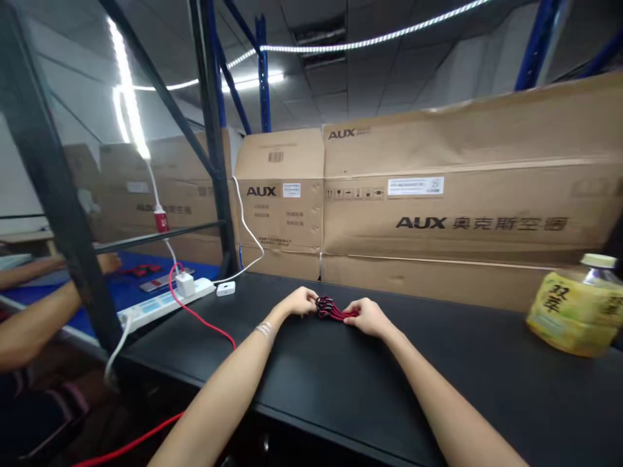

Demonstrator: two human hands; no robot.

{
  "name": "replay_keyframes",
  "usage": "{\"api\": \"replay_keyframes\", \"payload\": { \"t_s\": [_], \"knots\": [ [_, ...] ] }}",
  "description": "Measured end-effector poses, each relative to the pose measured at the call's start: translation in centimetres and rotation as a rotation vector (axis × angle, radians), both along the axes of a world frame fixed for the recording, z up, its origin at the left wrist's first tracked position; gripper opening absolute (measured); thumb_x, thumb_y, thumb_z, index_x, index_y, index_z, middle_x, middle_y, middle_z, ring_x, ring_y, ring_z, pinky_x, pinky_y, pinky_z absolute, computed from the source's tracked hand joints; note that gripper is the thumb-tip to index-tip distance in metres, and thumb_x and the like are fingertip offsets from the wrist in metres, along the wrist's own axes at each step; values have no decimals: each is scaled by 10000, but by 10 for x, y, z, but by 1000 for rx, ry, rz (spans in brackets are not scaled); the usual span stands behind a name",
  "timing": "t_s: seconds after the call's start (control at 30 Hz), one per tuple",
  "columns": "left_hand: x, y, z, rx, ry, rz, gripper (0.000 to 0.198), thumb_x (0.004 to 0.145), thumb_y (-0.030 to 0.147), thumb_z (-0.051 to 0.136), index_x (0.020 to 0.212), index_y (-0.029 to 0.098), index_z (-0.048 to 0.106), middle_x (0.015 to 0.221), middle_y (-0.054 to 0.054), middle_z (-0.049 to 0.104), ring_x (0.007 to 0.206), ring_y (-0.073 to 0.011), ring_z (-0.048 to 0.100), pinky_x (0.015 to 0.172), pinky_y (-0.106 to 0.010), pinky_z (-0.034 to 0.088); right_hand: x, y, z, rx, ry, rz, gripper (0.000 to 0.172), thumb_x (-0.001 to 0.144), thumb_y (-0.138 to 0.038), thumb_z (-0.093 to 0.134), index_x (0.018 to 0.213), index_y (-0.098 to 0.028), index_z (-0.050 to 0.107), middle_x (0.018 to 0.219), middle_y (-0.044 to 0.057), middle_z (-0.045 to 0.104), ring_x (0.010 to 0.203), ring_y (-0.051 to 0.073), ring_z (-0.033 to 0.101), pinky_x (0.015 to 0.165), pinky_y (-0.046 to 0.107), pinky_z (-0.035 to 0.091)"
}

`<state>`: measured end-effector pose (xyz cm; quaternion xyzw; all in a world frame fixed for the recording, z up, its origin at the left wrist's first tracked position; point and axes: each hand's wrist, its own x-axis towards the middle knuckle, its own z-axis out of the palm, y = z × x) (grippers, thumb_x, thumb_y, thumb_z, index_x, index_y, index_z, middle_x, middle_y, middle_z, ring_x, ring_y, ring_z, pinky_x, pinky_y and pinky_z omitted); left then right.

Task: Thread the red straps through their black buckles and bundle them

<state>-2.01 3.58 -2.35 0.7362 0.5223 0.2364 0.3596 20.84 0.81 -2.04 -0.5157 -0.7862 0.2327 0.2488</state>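
A small bundle of red and black cords [331, 308] is stretched between my two hands, just over the black tabletop [311, 376]. My left hand [302, 301], with bracelets at its wrist, pinches the dark, looped end of the bundle. The red end is gripped by the closed fingers of my right hand [366, 316]. What the cords are exactly is too small to tell.
Cardboard boxes [452, 194] stand along the back. A yellow-labelled bottle [577, 308] is at the right. A white power strip [165, 303], a small white device [226, 288] and a red cable [204, 324] lie left. Beyond a dark metal post, another person's arms [43, 318] show.
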Motion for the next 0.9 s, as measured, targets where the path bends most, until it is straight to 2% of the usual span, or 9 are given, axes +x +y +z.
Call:
{"api": "replay_keyframes", "payload": {
  "t_s": [0.27, 0.57, 0.9],
  "knots": [
    [1, 0, 1, -12, 4, 4, 240, 605, 152, 561, 834, 111, 622, 555, 39, 529, 413, -57, 433, 381, -147, 347, 0, -1, -1, 0, 12, -8, 176, 625, -184, 675, 795, -184, 719, 781, 24, 700, 757, 162, 628, 670, 216, 440],
    [-3, 7, -8, 23, -34, -28, 232, 600, 147, 548, 819, 117, 621, 562, 37, 531, 412, -63, 435, 383, -159, 344, 1, 3, -4, -8, 27, -6, 192, 614, -177, 684, 803, -172, 717, 776, 31, 700, 746, 161, 629, 664, 215, 441],
    [-3, 8, -9, 22, -44, -22, 229, 598, 157, 578, 817, 115, 629, 561, 30, 542, 418, -69, 441, 373, -156, 335, 2, 5, -7, -7, 41, 3, 183, 615, -185, 682, 794, -173, 715, 767, 31, 698, 740, 162, 628, 658, 216, 444]
  ]
}}
